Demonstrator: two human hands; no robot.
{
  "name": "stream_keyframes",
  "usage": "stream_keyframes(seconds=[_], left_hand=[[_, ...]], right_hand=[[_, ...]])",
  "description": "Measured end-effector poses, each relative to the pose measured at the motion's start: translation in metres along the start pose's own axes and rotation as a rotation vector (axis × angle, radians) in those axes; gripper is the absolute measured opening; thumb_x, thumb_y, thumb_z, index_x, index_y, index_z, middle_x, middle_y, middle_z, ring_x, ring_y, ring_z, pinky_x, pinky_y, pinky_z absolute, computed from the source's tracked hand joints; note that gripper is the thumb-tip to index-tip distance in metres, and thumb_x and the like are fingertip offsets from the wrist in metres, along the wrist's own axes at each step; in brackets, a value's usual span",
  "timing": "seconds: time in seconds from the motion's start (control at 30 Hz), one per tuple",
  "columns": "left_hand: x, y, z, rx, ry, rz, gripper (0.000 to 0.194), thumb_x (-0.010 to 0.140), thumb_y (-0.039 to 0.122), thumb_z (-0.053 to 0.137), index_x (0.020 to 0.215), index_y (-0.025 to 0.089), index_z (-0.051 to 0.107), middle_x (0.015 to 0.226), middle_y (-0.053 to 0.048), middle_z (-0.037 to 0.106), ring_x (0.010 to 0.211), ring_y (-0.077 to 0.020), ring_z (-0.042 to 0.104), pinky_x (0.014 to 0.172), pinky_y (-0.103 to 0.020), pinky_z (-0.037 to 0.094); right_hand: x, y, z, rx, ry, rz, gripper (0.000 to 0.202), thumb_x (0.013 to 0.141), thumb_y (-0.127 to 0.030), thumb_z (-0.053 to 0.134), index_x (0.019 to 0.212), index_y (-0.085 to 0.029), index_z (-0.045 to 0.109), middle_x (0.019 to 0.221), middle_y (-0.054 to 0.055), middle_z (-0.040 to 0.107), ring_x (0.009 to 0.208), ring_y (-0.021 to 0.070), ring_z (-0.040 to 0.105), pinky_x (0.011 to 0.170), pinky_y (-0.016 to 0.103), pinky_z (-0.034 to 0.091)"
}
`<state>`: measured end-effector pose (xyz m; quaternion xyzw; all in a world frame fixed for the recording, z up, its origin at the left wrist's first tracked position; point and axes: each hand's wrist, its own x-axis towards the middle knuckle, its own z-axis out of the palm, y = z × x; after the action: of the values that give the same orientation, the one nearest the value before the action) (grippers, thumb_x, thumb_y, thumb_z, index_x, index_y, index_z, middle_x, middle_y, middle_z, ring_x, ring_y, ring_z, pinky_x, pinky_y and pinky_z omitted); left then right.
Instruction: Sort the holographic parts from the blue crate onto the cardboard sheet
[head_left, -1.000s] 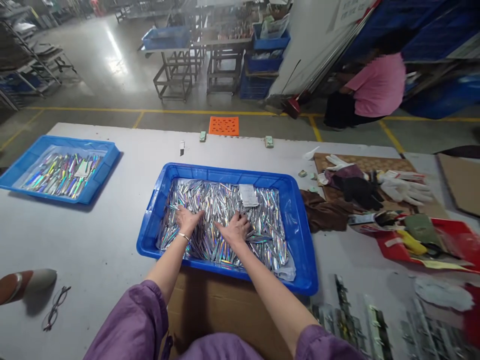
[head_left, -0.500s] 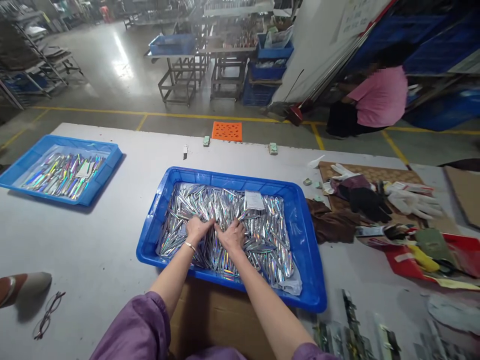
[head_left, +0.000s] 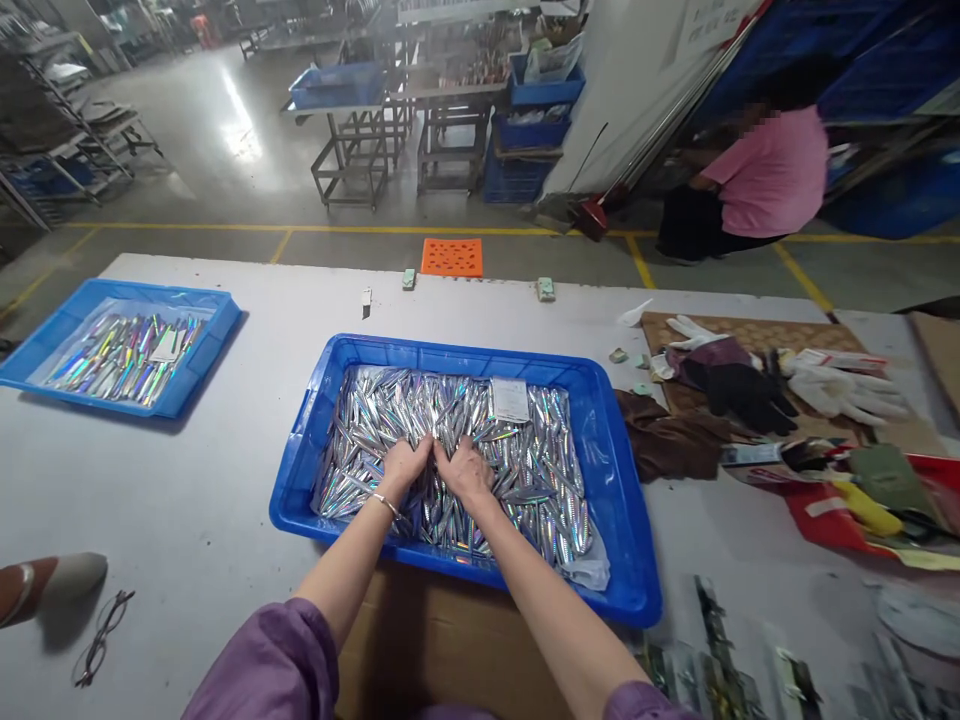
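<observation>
A blue tray lined with clear plastic holds a thick layer of shiny silver, iridescent slim pieces. My left hand, with a bracelet on the wrist, is closed among the pieces near the tray's middle, its thumb pointing to the other hand. Just to the right, my right hand is also closed on the pieces. The thumbs are close together, and the fingertips are sunk in the pile. A white paper label lies on the pieces behind and right of my hands.
Another blue tray of shiny pieces sits at the left. Eyeglasses lie front left. Gloves, a brown cloth and a red box are at the right. A person in pink crouches beyond the table.
Both hands have shifted slightly, remaining in the pile with the thumbs close together. The view has moved a little, and the person in pink appears slightly further right.
</observation>
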<state>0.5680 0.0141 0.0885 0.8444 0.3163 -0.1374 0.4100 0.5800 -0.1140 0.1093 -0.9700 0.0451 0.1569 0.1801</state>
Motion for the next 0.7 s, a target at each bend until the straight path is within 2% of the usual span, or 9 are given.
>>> stream_keyframes(seconds=[0.1,0.23,0.37,0.43,0.57,0.7], left_hand=[[-0.003,0.0,0.008,-0.159,-0.032,0.0,0.074,0.088,0.068,0.054,0.117,0.002,0.069,0.12,-0.028,0.071,0.117,-0.0363,0.067,0.094,-0.036,0.049],[-0.007,0.007,0.023,-0.466,-0.051,-0.027,0.076,0.085,0.07,0.058,0.122,0.005,0.065,0.112,-0.022,0.075,0.107,-0.0302,0.07,0.088,-0.032,0.051],[-0.01,0.018,0.03,-0.478,0.021,-0.035,0.063,0.09,0.064,0.052,0.115,0.008,0.068,0.111,-0.02,0.075,0.106,-0.0287,0.069,0.087,-0.032,0.05],[-0.012,0.022,0.028,-0.462,0.069,-0.007,0.053,0.091,0.059,0.05,0.104,0.012,0.071,0.106,-0.018,0.075,0.102,-0.0279,0.069,0.085,-0.032,0.05],[-0.024,0.03,0.02,-0.569,0.13,0.077,0.04,0.089,0.052,0.051,0.08,0.016,0.068,0.083,-0.009,0.072,0.084,-0.0223,0.065,0.077,-0.03,0.049],[-0.05,0.048,0.0,-0.739,0.191,0.204,0.031,0.086,0.045,0.056,0.073,0.017,0.062,0.071,-0.003,0.064,0.069,-0.016,0.055,0.07,-0.027,0.046]], right_hand=[[-0.001,0.0,-0.001,0.027,-0.048,0.029,0.066,0.098,-0.064,0.033,0.128,-0.007,0.05,0.112,0.028,0.069,0.105,0.0368,0.069,0.091,0.049,0.049],[0.006,0.001,0.001,0.087,-0.068,0.057,0.064,0.099,-0.063,0.034,0.127,-0.008,0.051,0.107,0.027,0.072,0.103,0.0354,0.071,0.088,0.046,0.05],[0.016,0.002,0.005,0.18,-0.06,0.05,0.061,0.1,-0.06,0.032,0.122,-0.009,0.057,0.104,0.025,0.073,0.102,0.0337,0.071,0.086,0.041,0.051],[0.018,0.001,0.006,0.237,-0.042,0.017,0.056,0.101,-0.056,0.032,0.117,-0.01,0.06,0.103,0.023,0.073,0.103,0.0327,0.071,0.085,0.038,0.051],[0.013,-0.002,0.002,0.348,0.023,-0.114,0.046,0.101,-0.046,0.033,0.112,-0.015,0.065,0.106,0.018,0.073,0.105,0.0295,0.068,0.087,0.034,0.051],[0.0,-0.002,-0.016,0.415,0.094,-0.253,0.042,0.099,-0.039,0.036,0.117,-0.016,0.067,0.126,0.018,0.067,0.12,0.0291,0.06,0.102,0.04,0.047]])
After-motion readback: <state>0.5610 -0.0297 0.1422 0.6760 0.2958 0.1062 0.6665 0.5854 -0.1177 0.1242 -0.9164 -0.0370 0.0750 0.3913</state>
